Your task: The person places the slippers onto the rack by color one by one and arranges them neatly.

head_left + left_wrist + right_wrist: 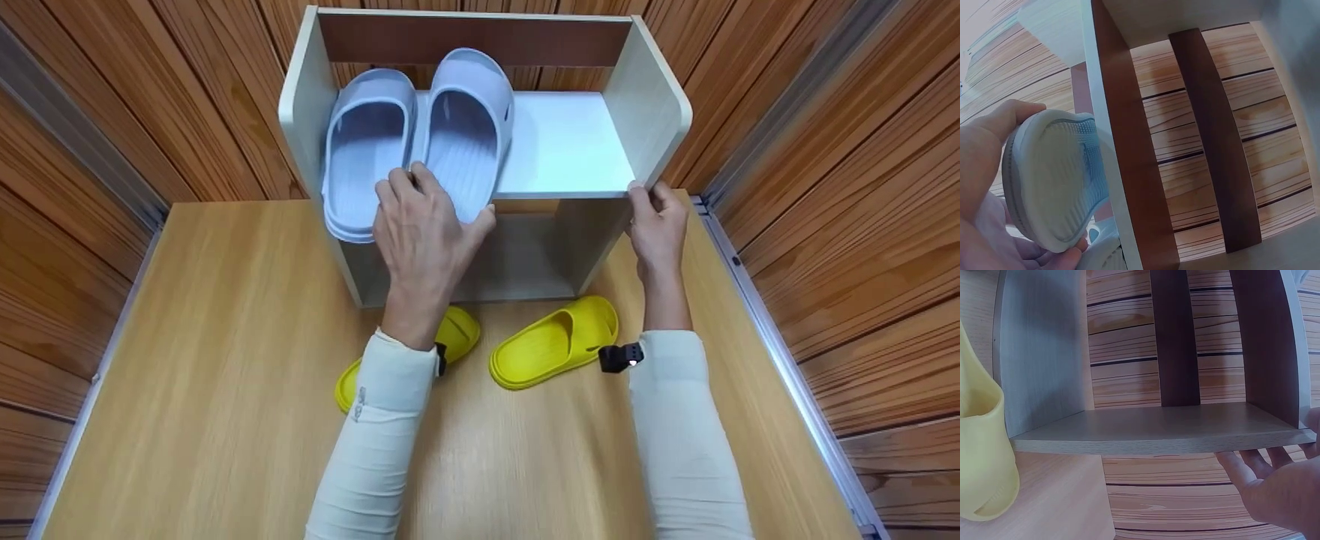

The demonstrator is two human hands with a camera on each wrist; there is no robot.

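Note:
My left hand [424, 232] grips the heel end of a pale blue slipper [463, 135]. This slipper lies on the upper board of a small shoe rack [570, 142], its toe toward the back. In the left wrist view, my thumb and fingers wrap round the slipper's sole edge [1055, 180]. Beside it, at the rack's left side, is the matching pale blue slipper [367, 157]. My right hand [658, 229] holds the rack's right side panel at its front edge, level with the upper board. In the right wrist view, its fingertips [1230, 461] lie against the panel's outer face.
On the wooden floor [225, 375] before the rack lie two yellow slippers, the right one [555, 341] and the left one [459, 334], partly hidden by my left forearm. Wood-plank walls [862, 225] stand behind and on both sides. The rack has a lower compartment [517, 259].

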